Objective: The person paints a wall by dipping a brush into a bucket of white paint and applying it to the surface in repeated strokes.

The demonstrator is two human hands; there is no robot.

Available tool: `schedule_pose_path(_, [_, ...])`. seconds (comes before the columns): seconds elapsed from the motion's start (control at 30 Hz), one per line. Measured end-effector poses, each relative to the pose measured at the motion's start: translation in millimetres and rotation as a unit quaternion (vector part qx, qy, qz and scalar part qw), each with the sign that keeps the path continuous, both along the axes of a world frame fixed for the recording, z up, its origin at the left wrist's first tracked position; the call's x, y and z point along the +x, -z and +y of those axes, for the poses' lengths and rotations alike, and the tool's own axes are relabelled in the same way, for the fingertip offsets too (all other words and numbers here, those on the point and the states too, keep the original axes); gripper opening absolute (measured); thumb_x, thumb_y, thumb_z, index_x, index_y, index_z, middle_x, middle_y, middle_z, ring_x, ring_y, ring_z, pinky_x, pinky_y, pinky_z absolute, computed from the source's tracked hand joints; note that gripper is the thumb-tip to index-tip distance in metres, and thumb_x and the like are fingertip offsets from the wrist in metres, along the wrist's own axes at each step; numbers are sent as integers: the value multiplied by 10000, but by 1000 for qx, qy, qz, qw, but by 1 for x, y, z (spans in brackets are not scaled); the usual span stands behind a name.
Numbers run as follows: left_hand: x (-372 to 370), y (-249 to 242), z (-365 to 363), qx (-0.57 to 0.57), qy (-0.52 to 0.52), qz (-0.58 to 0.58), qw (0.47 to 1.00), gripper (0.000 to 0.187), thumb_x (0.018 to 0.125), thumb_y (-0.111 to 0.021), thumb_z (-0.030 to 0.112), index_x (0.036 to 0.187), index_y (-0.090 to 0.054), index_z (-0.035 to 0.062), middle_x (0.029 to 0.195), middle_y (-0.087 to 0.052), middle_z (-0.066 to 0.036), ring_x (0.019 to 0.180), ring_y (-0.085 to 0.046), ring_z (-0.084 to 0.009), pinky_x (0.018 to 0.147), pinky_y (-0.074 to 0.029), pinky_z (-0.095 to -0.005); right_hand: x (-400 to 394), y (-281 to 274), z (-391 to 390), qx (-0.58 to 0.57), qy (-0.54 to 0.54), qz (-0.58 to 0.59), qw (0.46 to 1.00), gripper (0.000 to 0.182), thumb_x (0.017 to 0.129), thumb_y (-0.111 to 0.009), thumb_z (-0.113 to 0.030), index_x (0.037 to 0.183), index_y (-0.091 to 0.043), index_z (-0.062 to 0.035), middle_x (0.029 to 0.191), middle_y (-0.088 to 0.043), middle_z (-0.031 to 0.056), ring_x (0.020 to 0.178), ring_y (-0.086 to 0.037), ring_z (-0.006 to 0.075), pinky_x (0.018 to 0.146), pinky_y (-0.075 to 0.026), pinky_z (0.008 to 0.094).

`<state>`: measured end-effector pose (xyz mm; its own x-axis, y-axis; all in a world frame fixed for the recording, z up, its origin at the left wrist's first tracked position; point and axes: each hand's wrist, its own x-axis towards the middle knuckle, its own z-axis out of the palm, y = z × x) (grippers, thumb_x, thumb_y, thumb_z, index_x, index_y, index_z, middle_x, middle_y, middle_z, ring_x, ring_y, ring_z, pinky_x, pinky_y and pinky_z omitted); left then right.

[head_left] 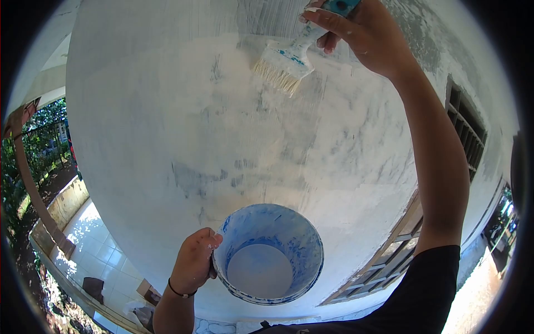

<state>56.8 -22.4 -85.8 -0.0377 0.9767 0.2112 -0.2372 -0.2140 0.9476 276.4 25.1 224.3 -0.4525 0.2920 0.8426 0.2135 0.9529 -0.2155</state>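
My right hand (356,33) is raised at the upper right, its fingers wrapped round the handle of a wide paintbrush (289,58). The brush is coated in white paint with blue smears, and its pale bristles point down to the left, close over the wall (167,122). Low in the view, my left hand (194,256) grips the left rim of a paint bucket (308,247). White paint (260,273) covers the bucket's bottom, and blue streaks mark its inner side. Patchy white paint lies on the wall, with grey showing through in places.
A slatted window (378,261) is at the lower right, and a vent opening (466,125) sits above it. At the left, a tiled floor (103,245) runs beside a low wall (69,200) and greenery. A box (149,290) stands on the floor.
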Motion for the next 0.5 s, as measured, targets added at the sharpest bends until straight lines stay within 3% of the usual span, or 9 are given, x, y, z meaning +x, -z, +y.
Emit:
schedule_pose_path(0.03, [0, 2, 0, 6, 1, 0, 1000, 249, 885, -509, 244, 710, -478, 70, 522, -492, -5, 361, -421, -62, 344, -336, -186, -6, -7, -5, 47, 86, -58, 994, 128, 883, -576, -108, 882, -512, 3, 703, -584, 68, 577, -581, 121, 526, -496, 262])
schedule_pose_path(0.1, [-2, 6, -1, -14, 9, 1, 1000, 239, 884, -503, 233, 713, -479, 68, 522, -489, -6, 363, -418, -61, 348, -335, -190, -12, -9, -23, 92, 100, -63, 989, 141, 870, -597, -126, 887, -523, -8, 681, -571, 71, 587, -573, 134, 534, -474, 286])
schedule_pose_path(0.17, [-2, 7, -3, -19, 0, 8, 1000, 227, 881, -496, 216, 709, -476, 70, 518, -484, -7, 361, -418, -63, 344, -331, -190, -14, -12, -29, 326, 191, -109, 919, 139, 853, -609, -134, 879, -527, -24, 678, -567, 90, 597, -558, 168, 550, -447, 315])
schedule_pose_path(0.2, [-4, 10, -3, -21, -4, 2, 1000, 223, 880, -495, 208, 705, -474, 70, 516, -481, -6, 360, -416, -64, 342, -329, -190, -14, -8, -26, 328, 192, -109, 918, 139, 853, -609, -134, 879, -527, -24, 678, -567, 90, 597, -558, 168, 550, -447, 315])
schedule_pose_path(0.27, [-7, 19, -3, -22, -7, -5, 1000, 219, 878, -494, 199, 702, -473, 71, 514, -478, -5, 358, -414, -65, 339, -326, -190, -12, 16, -6, 551, 173, -177, 797, 139, 855, -601, -142, 919, -519, -50, 800, -620, 111, 646, -637, 212, 536, -512, 273])
schedule_pose_path(0.33, [-5, 24, 8, -21, -10, -21, 1000, 218, 877, -497, 180, 691, -465, 72, 509, -474, -4, 355, -412, -66, 336, -324, -190, -13, 63, 24, 578, 153, -222, 770, 122, 749, -604, -129, 785, -492, -97, 758, -509, 38, 641, -580, 180, 513, -493, 254])
schedule_pose_path(0.37, [-4, 24, 9, -20, -9, -24, 999, 218, 877, -497, 180, 691, -465, 72, 509, -474, -4, 355, -412, -66, 336, -324, -190, -9, 88, 27, 586, 146, -286, 744, 164, 722, -641, -110, 795, -494, -99, 796, -558, 52, 651, -578, 145, 515, -495, 216])
schedule_pose_path(0.47, [-6, 30, 7, -38, -11, -18, 999, 221, 878, -502, 171, 684, -458, 74, 502, -470, -3, 355, -412, -65, 339, -327, -190, -7, 153, 33, 609, 66, -324, 721, 143, 774, -622, -131, 811, -494, -79, 821, -576, 70, 653, -574, 136, 510, -503, 188])
schedule_pose_path(0.5, [-6, 32, 9, -45, -13, -12, 999, 226, 879, -503, 170, 679, -456, 74, 500, -469, -4, 355, -412, -65, 341, -329, -191, -6, 163, 30, 572, 30, -322, 754, 140, 793, -620, -131, 824, -496, -75, 817, -574, 65, 651, -575, 142, 512, -504, 186])
